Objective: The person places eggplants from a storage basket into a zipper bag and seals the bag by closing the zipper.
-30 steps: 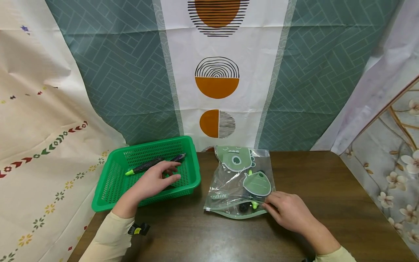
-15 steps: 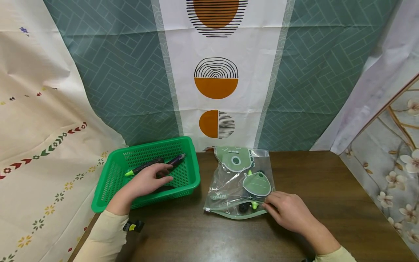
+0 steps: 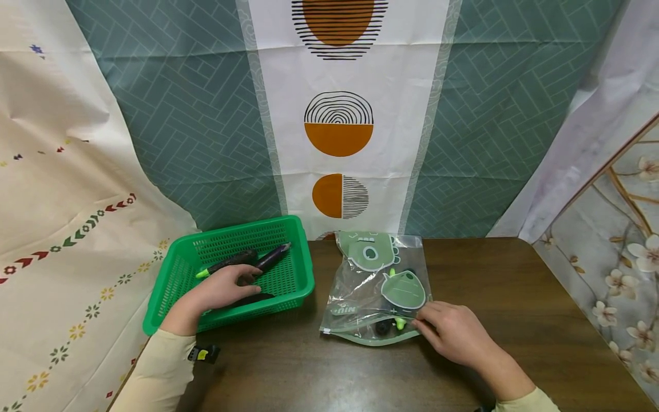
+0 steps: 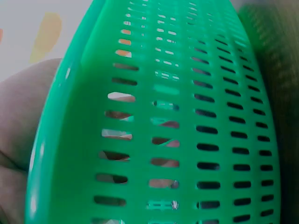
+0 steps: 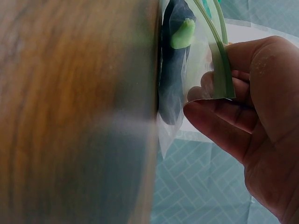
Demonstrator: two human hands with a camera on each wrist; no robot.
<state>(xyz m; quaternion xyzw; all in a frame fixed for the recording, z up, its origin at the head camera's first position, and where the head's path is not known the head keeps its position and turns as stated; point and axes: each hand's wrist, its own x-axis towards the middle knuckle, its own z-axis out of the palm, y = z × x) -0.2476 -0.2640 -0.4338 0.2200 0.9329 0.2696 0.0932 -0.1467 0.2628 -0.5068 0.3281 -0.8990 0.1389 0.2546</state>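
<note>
My left hand [image 3: 223, 290] reaches into a green plastic basket [image 3: 307, 260], fingers bent downward and thumb apart from them. Around it lie a dark eggplant with a bright green stem [image 3: 218, 266], a purple eggplant [image 3: 273, 257] and another dark one [image 3: 261, 298] partly under the hand. In the left wrist view the slotted basket wall [image 4: 182, 116] hides the fingertips. My right hand [image 3: 453, 332] pinches the right corner of the mouth of a clear zip bag [image 3: 355, 292]. Inside the bag are dark eggplants [image 5: 172, 79], one showing a green stem [image 5: 183, 33].
Basket and bag stand side by side on a brown wooden table [image 3: 329, 377]. A patterned curtain [image 3: 340, 166] hangs right behind them. Cream cloth [image 3: 77, 286] borders the left side, and a flowered panel [image 3: 612, 286] the right.
My left hand has moved left and lower into the basket, uncovering more of the purple eggplant. The right hand stays at the bag's corner.
</note>
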